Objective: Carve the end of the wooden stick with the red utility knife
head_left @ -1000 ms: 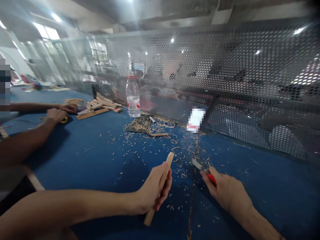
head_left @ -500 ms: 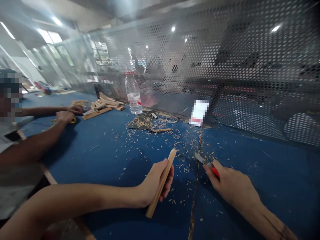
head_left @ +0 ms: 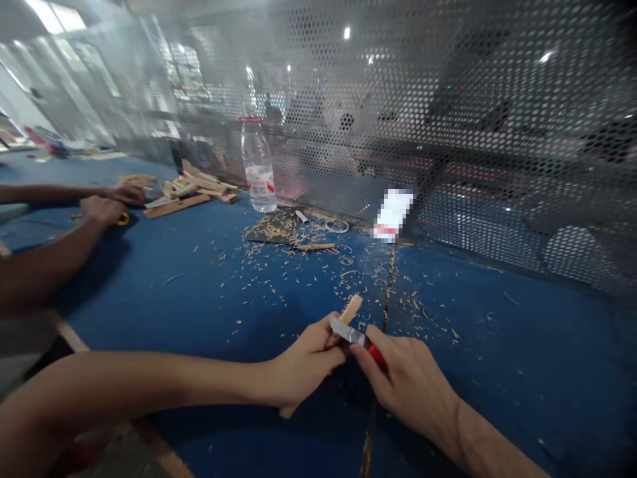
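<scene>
My left hand [head_left: 311,355] is wrapped round a slim wooden stick [head_left: 352,309], whose pale cut end points up and away from me. The stick's lower end shows below the palm, and its middle is hidden by my fingers. In my right hand [head_left: 405,372] is a utility knife [head_left: 355,335] with a red handle, its grey blade lying across the stick just above my left fingers. Whether the edge bites into the wood I cannot tell. Curled wood shavings [head_left: 348,273] lie scattered on the blue tabletop [head_left: 199,299] beyond both hands.
A water bottle [head_left: 259,166] stands by the perforated metal screen [head_left: 318,133]. Near it are a dark mat [head_left: 271,229], a tape ring [head_left: 337,226] and a thin wood strip [head_left: 317,247]. A white panel [head_left: 393,216] leans at the screen. Wood pieces [head_left: 196,189] and a co-worker's hands [head_left: 104,207] are left.
My right hand has brought the knife leftward onto the stick. My left hand has turned, with its fingers now covering more of the stick. The view has shifted slightly.
</scene>
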The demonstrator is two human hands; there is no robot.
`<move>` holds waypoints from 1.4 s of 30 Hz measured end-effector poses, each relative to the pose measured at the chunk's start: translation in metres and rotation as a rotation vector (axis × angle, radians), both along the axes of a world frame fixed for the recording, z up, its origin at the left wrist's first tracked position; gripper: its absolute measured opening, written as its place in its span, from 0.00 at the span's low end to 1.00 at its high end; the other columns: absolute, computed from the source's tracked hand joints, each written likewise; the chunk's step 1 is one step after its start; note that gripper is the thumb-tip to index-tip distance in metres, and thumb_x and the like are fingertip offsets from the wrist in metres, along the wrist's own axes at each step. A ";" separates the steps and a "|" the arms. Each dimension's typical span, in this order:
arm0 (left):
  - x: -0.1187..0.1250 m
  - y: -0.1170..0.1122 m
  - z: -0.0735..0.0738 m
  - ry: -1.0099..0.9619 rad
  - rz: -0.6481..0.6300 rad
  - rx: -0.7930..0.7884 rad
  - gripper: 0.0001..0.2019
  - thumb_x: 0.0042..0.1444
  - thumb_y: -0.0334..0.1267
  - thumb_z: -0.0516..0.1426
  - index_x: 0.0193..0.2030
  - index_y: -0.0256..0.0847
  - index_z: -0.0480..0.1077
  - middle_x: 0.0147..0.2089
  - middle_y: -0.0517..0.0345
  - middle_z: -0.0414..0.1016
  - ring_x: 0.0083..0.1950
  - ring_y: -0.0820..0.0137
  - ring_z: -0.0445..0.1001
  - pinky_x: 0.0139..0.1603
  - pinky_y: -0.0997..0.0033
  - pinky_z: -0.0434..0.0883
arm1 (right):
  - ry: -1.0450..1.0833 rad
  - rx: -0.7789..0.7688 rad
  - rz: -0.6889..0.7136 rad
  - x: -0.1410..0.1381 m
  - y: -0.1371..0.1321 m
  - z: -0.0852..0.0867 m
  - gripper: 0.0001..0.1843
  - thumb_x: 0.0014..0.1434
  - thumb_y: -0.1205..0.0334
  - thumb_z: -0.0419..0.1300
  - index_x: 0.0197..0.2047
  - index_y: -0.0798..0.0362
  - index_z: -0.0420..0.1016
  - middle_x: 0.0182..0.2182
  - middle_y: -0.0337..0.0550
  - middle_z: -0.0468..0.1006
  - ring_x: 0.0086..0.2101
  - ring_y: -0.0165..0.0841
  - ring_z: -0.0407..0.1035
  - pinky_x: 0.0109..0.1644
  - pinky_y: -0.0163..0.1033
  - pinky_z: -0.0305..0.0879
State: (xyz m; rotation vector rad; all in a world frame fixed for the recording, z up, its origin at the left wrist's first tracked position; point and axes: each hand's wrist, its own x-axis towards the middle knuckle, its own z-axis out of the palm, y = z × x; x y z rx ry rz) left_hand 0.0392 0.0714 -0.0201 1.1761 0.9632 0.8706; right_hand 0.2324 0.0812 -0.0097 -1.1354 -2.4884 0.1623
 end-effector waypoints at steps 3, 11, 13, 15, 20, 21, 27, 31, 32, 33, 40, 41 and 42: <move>0.001 -0.001 -0.003 -0.025 -0.003 -0.029 0.12 0.52 0.40 0.61 0.39 0.44 0.62 0.26 0.72 0.56 0.24 0.77 0.51 0.24 0.75 0.53 | -0.043 -0.075 -0.047 -0.003 0.002 -0.001 0.20 0.76 0.50 0.44 0.35 0.46 0.68 0.21 0.36 0.78 0.21 0.33 0.72 0.27 0.38 0.50; 0.003 0.001 0.005 -0.069 -0.043 -0.100 0.11 0.47 0.38 0.58 0.34 0.45 0.59 0.21 0.76 0.51 0.20 0.79 0.45 0.23 0.75 0.49 | -0.043 -0.114 -0.011 -0.007 -0.001 0.001 0.19 0.76 0.51 0.45 0.34 0.47 0.66 0.23 0.38 0.79 0.22 0.33 0.73 0.28 0.37 0.47; 0.002 0.001 0.008 -0.059 -0.051 -0.104 0.10 0.46 0.38 0.58 0.33 0.45 0.59 0.20 0.76 0.51 0.20 0.79 0.45 0.23 0.75 0.49 | -0.067 -0.098 -0.016 -0.006 0.000 0.000 0.19 0.75 0.52 0.45 0.34 0.48 0.67 0.23 0.39 0.80 0.21 0.33 0.73 0.28 0.38 0.46; 0.002 0.000 0.010 -0.036 -0.048 -0.095 0.09 0.46 0.37 0.58 0.32 0.45 0.59 0.20 0.75 0.52 0.20 0.79 0.46 0.23 0.75 0.49 | -0.103 -0.075 -0.024 -0.003 0.003 -0.002 0.20 0.75 0.51 0.44 0.35 0.48 0.68 0.23 0.40 0.81 0.21 0.34 0.72 0.28 0.38 0.45; 0.001 0.000 0.016 0.089 -0.055 0.024 0.06 0.48 0.36 0.57 0.33 0.43 0.64 0.21 0.71 0.56 0.21 0.77 0.53 0.23 0.75 0.53 | -0.161 -0.030 -0.037 0.001 0.008 -0.007 0.22 0.75 0.50 0.44 0.37 0.48 0.71 0.23 0.41 0.81 0.21 0.33 0.72 0.29 0.38 0.44; 0.001 0.000 0.018 0.103 -0.067 0.041 0.05 0.48 0.36 0.57 0.32 0.43 0.64 0.21 0.71 0.57 0.22 0.76 0.54 0.23 0.75 0.53 | -0.167 -0.024 -0.037 0.002 0.008 -0.008 0.21 0.76 0.50 0.44 0.37 0.49 0.71 0.23 0.41 0.81 0.22 0.33 0.71 0.29 0.38 0.44; 0.000 0.000 0.020 0.131 -0.045 0.076 0.04 0.50 0.36 0.57 0.33 0.43 0.66 0.21 0.69 0.58 0.23 0.74 0.57 0.23 0.75 0.56 | -0.164 0.038 -0.048 0.005 0.010 -0.012 0.22 0.76 0.49 0.44 0.37 0.49 0.71 0.24 0.40 0.81 0.21 0.33 0.72 0.28 0.39 0.43; 0.000 0.001 0.016 0.188 -0.027 0.051 0.04 0.51 0.35 0.56 0.31 0.44 0.62 0.20 0.70 0.57 0.22 0.75 0.56 0.22 0.75 0.55 | -0.151 0.124 -0.035 0.004 0.011 -0.015 0.25 0.76 0.47 0.43 0.36 0.49 0.71 0.22 0.39 0.80 0.19 0.33 0.71 0.26 0.39 0.42; 0.000 0.001 0.014 0.202 -0.034 0.037 0.05 0.52 0.36 0.56 0.31 0.44 0.62 0.20 0.70 0.57 0.21 0.75 0.55 0.21 0.74 0.55 | -0.146 0.147 -0.031 0.004 0.012 -0.016 0.25 0.77 0.47 0.42 0.36 0.49 0.72 0.21 0.39 0.79 0.19 0.33 0.71 0.26 0.40 0.41; 0.000 0.001 0.013 0.215 -0.041 0.017 0.06 0.54 0.36 0.56 0.30 0.45 0.61 0.19 0.70 0.56 0.20 0.75 0.55 0.20 0.74 0.54 | -0.144 0.166 -0.028 0.004 0.013 -0.017 0.26 0.77 0.47 0.42 0.36 0.49 0.72 0.21 0.39 0.79 0.19 0.34 0.71 0.26 0.40 0.41; -0.005 -0.002 0.014 0.282 -0.047 -0.032 0.09 0.56 0.38 0.57 0.31 0.46 0.58 0.20 0.74 0.53 0.18 0.77 0.50 0.18 0.75 0.52 | -0.072 0.165 -0.276 0.037 0.042 -0.020 0.25 0.75 0.46 0.42 0.32 0.46 0.68 0.17 0.38 0.74 0.17 0.34 0.68 0.26 0.39 0.45; -0.006 -0.003 0.015 0.294 -0.045 -0.018 0.09 0.56 0.38 0.57 0.31 0.46 0.58 0.21 0.74 0.53 0.19 0.77 0.50 0.18 0.75 0.52 | -0.040 0.154 -0.340 0.044 0.047 -0.019 0.24 0.75 0.46 0.42 0.31 0.45 0.67 0.16 0.37 0.73 0.17 0.34 0.67 0.26 0.39 0.47; -0.007 -0.004 0.016 0.304 -0.042 -0.005 0.09 0.55 0.38 0.58 0.31 0.46 0.58 0.22 0.73 0.53 0.19 0.78 0.50 0.19 0.75 0.53 | -0.008 0.142 -0.380 0.050 0.050 -0.017 0.24 0.74 0.46 0.43 0.30 0.45 0.65 0.15 0.36 0.72 0.16 0.35 0.67 0.26 0.39 0.48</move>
